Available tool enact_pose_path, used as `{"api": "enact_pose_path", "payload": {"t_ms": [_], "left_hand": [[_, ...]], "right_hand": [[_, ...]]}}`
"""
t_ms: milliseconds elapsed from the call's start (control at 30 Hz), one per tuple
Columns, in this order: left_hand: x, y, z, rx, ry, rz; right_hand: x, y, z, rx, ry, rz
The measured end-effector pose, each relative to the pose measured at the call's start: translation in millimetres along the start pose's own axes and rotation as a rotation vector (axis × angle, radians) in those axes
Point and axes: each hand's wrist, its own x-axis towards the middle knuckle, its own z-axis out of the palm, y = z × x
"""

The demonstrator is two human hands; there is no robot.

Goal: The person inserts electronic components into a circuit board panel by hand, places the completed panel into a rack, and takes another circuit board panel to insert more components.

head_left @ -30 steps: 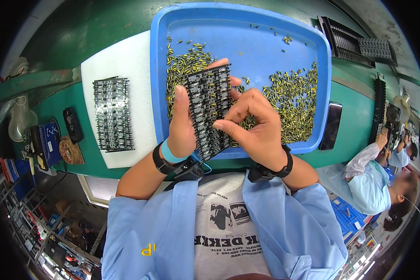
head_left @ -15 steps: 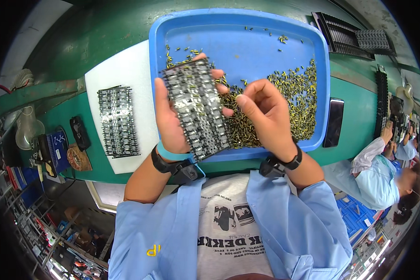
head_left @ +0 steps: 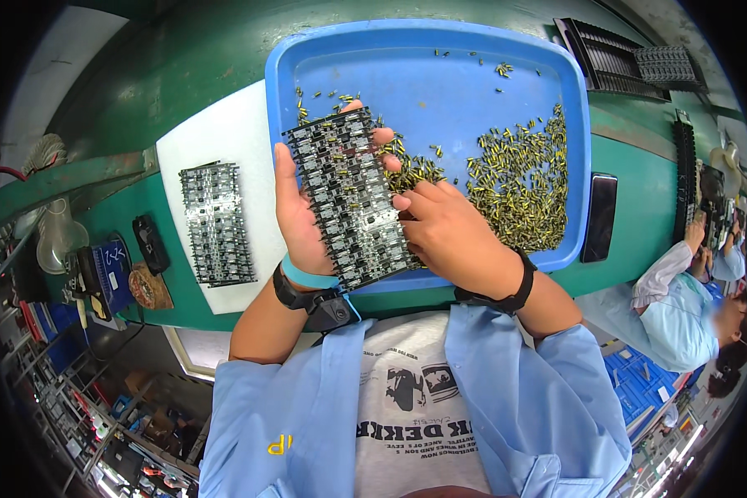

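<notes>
My left hand (head_left: 297,217) grips a panel of small circuit boards (head_left: 350,195) from beneath, thumb on its left edge and fingertips showing past the right edge. The panel is held tilted over the left part of a blue tray (head_left: 415,95). Many tiny gold-and-black cylindrical parts (head_left: 519,195) lie loose in the tray. Close to the panel's lower right edge, my right hand (head_left: 456,236) is closed with its fingers curled down. Its fingertips are partly hidden, and anything pinched in them cannot be made out.
On a white sheet (head_left: 224,129) at the left lie more circuit board panels (head_left: 217,224). A black phone (head_left: 599,217) rests right of the tray. Behind it, a black slotted rack (head_left: 602,62) stands beside another board panel (head_left: 669,68). A co-worker (head_left: 668,319) sits at the far right.
My right hand has moved down and left from above the loose parts to the panel's right edge, its fingers turning downward. The left hand still holds the panel, now at a slightly different tilt.
</notes>
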Motion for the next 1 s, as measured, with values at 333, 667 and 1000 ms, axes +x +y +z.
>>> {"api": "enact_pose_path", "payload": {"t_ms": [333,667,1000], "left_hand": [[0,1,4,0.04,0.035,0.024],[1,-1,9,0.036,0.045,0.018],[-1,-3,10,0.093,0.1,0.007]], "right_hand": [[7,-1,-35,0.781,0.374,0.443],[7,2,-28,1.331,0.397,0.527],[7,2,-28,1.16,0.298,0.539]]}}
